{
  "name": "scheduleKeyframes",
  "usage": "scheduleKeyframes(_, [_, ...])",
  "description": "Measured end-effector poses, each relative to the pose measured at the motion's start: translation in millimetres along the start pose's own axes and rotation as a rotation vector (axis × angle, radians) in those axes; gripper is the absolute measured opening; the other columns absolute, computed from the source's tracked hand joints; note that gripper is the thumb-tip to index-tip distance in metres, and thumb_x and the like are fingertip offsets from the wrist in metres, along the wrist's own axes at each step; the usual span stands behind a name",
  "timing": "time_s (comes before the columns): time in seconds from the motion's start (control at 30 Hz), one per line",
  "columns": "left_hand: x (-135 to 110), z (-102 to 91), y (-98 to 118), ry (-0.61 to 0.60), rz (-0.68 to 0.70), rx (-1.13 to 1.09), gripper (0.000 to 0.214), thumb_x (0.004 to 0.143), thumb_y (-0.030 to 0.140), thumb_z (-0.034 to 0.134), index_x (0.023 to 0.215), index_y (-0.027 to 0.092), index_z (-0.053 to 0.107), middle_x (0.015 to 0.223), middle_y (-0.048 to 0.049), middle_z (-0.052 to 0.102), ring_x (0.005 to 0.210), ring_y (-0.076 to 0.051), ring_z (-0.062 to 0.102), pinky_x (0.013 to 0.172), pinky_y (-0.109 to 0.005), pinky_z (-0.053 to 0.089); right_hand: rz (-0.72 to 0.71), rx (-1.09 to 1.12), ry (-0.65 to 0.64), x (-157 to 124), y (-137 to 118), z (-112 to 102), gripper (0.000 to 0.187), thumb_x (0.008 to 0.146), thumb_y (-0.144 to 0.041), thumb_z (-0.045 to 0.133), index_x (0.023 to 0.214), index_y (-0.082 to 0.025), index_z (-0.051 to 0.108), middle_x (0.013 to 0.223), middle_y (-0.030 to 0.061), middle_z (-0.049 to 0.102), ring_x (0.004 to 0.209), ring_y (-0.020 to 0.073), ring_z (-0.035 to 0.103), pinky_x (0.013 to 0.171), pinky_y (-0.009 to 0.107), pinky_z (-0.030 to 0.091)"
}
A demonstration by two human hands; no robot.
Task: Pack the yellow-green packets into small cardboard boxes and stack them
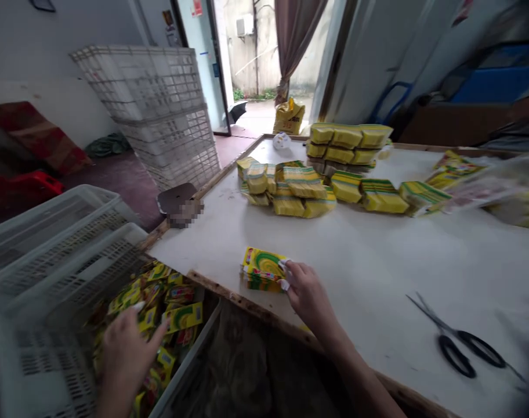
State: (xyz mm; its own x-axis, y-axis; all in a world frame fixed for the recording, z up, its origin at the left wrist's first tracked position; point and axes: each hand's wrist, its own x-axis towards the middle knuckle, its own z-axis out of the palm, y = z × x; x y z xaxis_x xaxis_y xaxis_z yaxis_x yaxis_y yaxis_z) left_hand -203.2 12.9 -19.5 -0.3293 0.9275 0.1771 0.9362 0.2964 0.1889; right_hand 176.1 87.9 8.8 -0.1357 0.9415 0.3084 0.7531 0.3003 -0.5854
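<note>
My right hand [307, 290] grips the right end of a small stack of yellow and green packets [264, 268] on the white table [212, 244]. White coverings show at its fingertips. Down at the left, my left hand [126, 342] is over a crate of loose yellow packets [171, 316]. Its thumb is stretched away from the fingers, and I see nothing held between them. The hand is slightly blurred, and one fingertip looks white.
Bundled packets [297, 188] are piled mid-table, with a taller pile [347, 145] behind. Black-handled scissors [458, 337] lie open at right, near a clear plastic bag [503, 180]. Plastic crates [64, 232] stand at left, and a wooden edge [234, 297] borders the table.
</note>
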Motion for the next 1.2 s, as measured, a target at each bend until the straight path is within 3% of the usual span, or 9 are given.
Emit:
scheduleKeyframes(0.13, [-10, 40.0, 21, -0.266, 0.227, 0.009, 0.04, 0.084, 0.034, 0.049, 0.116, 0.013, 0.058, 0.118, -0.0158, 0.064, 0.117, -0.03, 0.056, 0.1, -0.04, 0.043, -0.047, -0.122, -0.02, 1, 6, 12, 0.047, 0.075, 0.001, 0.043, 0.119, -0.014, 0.055, 0.109, 0.0154, 0.064, 0.099, 0.0306, 0.058, 0.087, 0.046, 0.051])
scheduleKeyframes(0.27, [-16, 67.0, 17, -0.488, 0.434, -0.024, 0.035, 0.082, 0.02, 0.05, 0.112, 0.026, 0.066, 0.117, -0.0066, 0.069, 0.113, -0.026, 0.06, 0.098, -0.037, 0.044, -0.093, -0.153, -0.033, 1, 15, 15, 0.048, 0.075, 0.0, 0.042, 0.118, -0.015, 0.053, 0.107, 0.014, 0.064, 0.097, 0.0296, 0.059, 0.084, 0.044, 0.053])
scheduleKeyframes(0.47, [-19, 88.0, -24, -0.634, 0.658, 0.017, 0.065, 0.069, 0.019, 0.068, 0.13, 0.037, 0.055, 0.156, 0.0022, 0.033, 0.142, -0.029, 0.031, 0.119, -0.046, 0.014, -0.147, -0.205, -0.036, 1, 27, 19, 0.044, 0.077, -0.005, 0.041, 0.118, -0.017, 0.052, 0.107, 0.0129, 0.064, 0.096, 0.0287, 0.062, 0.08, 0.042, 0.055])
scheduleKeyframes(0.57, [3, 97.1, -56, -0.612, 0.579, 0.129, 0.064, 0.071, 0.01, 0.066, 0.128, 0.037, 0.056, 0.157, 0.0017, 0.032, 0.144, -0.027, 0.027, 0.119, -0.047, 0.014, -0.178, -0.218, -0.018, 0, 40, 23, 0.044, 0.077, -0.006, 0.041, 0.118, -0.018, 0.052, 0.106, 0.0121, 0.064, 0.095, 0.0281, 0.065, 0.077, 0.04, 0.057])
scheduleKeyframes(0.67, [46, 93.9, -94, -0.491, 0.322, 0.291, 0.051, 0.082, 0.008, 0.056, 0.129, 0.029, 0.057, 0.154, -0.0061, 0.037, 0.144, -0.03, 0.025, 0.117, -0.054, 0.016, -0.237, -0.226, -0.039, -1, 56, 26, 0.048, 0.074, -0.007, 0.044, 0.118, -0.022, 0.054, 0.107, 0.0102, 0.066, 0.096, 0.0276, 0.067, 0.077, 0.038, 0.058])
scheduleKeyframes(0.83, [93, 85.7, -132, -0.286, -0.156, 0.472, 0.046, 0.089, 0.033, 0.06, 0.131, 0.019, 0.05, 0.147, -0.0118, 0.042, 0.135, -0.034, 0.038, 0.108, -0.064, 0.028, -0.232, -0.205, -0.015, -1, 68, 31, 0.049, 0.073, -0.008, 0.046, 0.118, -0.024, 0.056, 0.106, 0.0086, 0.069, 0.092, 0.0264, 0.071, 0.074, 0.035, 0.06])
scheduleKeyframes(0.93, [74, 104.0, -123, -0.314, -0.163, 0.448, 0.047, 0.089, 0.037, 0.059, 0.132, 0.02, 0.049, 0.145, -0.0111, 0.043, 0.132, -0.032, 0.042, 0.107, -0.059, 0.033, -0.235, -0.213, 0.041, 0, 61, 32, 0.046, 0.072, -0.008, 0.045, 0.114, -0.022, 0.058, 0.102, 0.0096, 0.07, 0.088, 0.0263, 0.071, 0.072, 0.035, 0.06])
scheduleKeyframes(1.1, [8, 145.9, -98, -0.483, -0.099, 0.342, 0.057, 0.088, 0.036, 0.058, 0.14, 0.02, 0.042, 0.149, -0.0136, 0.041, 0.13, -0.031, 0.046, 0.101, -0.049, 0.042, -0.226, -0.228, 0.065, 4, 45, 27, 0.044, 0.072, -0.01, 0.043, 0.112, -0.02, 0.057, 0.101, 0.0114, 0.069, 0.086, 0.0266, 0.071, 0.067, 0.035, 0.06])
scheduleKeyframes(1.2, [-17, 145.8, -108, -0.5, -0.117, 0.321, 0.062, 0.087, 0.025, 0.053, 0.146, 0.019, 0.035, 0.154, -0.016, 0.034, 0.136, -0.031, 0.039, 0.1, -0.043, 0.041, -0.255, -0.232, 0.024, 7, 43, 25, 0.043, 0.074, -0.01, 0.043, 0.113, -0.02, 0.056, 0.103, 0.0116, 0.069, 0.088, 0.0266, 0.071, 0.067, 0.035, 0.06])
